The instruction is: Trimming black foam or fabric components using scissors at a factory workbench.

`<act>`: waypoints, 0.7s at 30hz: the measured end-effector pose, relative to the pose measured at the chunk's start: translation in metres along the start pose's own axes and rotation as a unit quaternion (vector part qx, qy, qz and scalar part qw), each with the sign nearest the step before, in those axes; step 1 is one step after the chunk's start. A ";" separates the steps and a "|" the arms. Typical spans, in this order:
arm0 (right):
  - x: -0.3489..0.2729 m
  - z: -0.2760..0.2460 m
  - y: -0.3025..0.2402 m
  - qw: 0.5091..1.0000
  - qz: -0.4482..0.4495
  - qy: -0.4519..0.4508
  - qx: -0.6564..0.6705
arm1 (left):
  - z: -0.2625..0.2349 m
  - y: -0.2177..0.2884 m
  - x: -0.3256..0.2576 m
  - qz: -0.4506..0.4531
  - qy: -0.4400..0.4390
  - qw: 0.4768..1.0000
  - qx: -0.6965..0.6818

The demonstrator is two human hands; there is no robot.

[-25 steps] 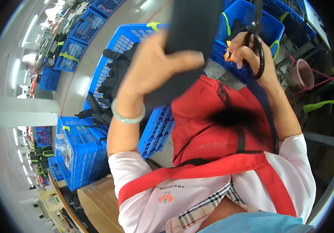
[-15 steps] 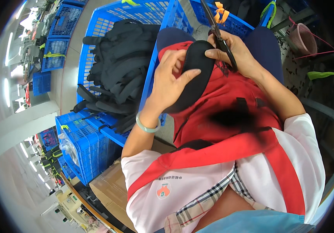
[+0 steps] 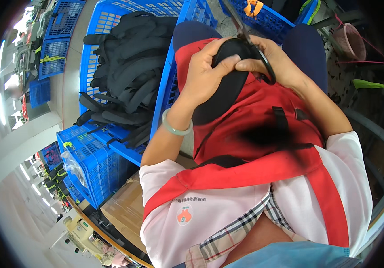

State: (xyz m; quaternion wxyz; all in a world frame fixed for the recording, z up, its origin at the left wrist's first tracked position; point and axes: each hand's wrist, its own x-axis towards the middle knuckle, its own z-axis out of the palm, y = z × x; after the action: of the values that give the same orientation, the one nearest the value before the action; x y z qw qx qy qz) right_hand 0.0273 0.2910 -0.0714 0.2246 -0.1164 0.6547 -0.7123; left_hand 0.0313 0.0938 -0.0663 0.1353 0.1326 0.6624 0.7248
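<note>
A black pad (image 3: 227, 85) is pinched on the lap at twelve o'clock by the left hand (image 3: 207, 76); scissors (image 3: 252, 49) are gripped by the right hand (image 3: 274, 62). Fingertips could be nicked if blades slip.

brown cardboard box (image 3: 122, 210) at lower left, below blue crates (image 3: 89, 163)

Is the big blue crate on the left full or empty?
Nearly full. The blue crate is heaped with black padded pieces, some spilling over its near rim. How deep the pile goes cannot be told.
</note>
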 end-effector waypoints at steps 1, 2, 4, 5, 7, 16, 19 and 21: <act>0.003 -0.001 -0.002 1.000 0.002 -0.021 0.007 | -0.002 -0.004 0.003 -0.015 0.015 1.000 -0.004; 0.005 -0.003 -0.002 1.000 0.003 -0.022 0.004 | -0.001 -0.005 0.007 -0.029 0.026 0.999 -0.010; 0.009 -0.007 0.000 1.000 0.018 -0.003 0.009 | -0.003 -0.002 0.013 0.026 0.026 0.997 0.069; 0.009 -0.008 0.002 1.000 0.019 -0.003 0.006 | -0.003 0.001 0.015 0.077 0.024 0.986 0.149; 0.010 -0.019 0.002 0.997 -0.033 0.034 0.052 | 0.007 0.018 0.011 0.142 0.075 0.966 0.204; 0.021 -0.066 0.002 0.956 -0.118 0.156 0.218 | 0.030 -0.015 -0.029 -0.071 -0.225 0.960 0.152; 0.017 -0.087 0.016 0.963 -0.139 0.164 0.161 | 0.034 -0.055 -0.033 -0.179 -0.064 0.978 -0.082; 0.013 -0.107 0.018 0.953 -0.133 0.197 0.188 | 0.036 -0.066 -0.034 -0.204 -0.051 0.861 -0.463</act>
State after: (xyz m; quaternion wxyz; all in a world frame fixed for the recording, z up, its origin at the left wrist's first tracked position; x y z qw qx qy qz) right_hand -0.0299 0.3785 -0.1026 0.0123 -0.0151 0.5185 -0.8549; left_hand 0.0778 0.1206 -0.1296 0.3597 -0.0470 0.2550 0.8963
